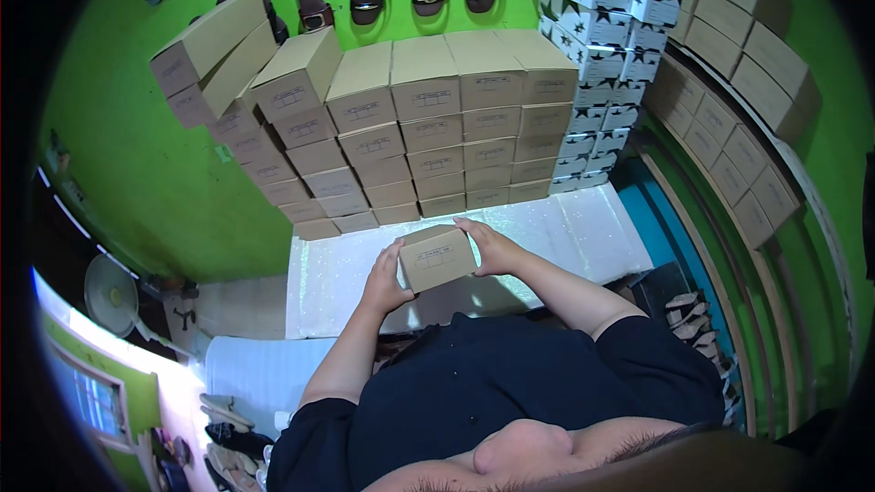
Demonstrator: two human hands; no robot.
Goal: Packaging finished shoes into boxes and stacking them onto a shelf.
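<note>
Brown cardboard box (438,261): over the white bench (592,230), underside hidden; contact, I can't tell.
My left fingers (393,258): grasping its left end.
My right fingers (469,227): gripping its right end.

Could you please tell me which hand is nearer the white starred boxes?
Right: the right hand, on the held box's right side, is below and left of the white boxes; the left hand, on the opposite side, is farther.
</note>
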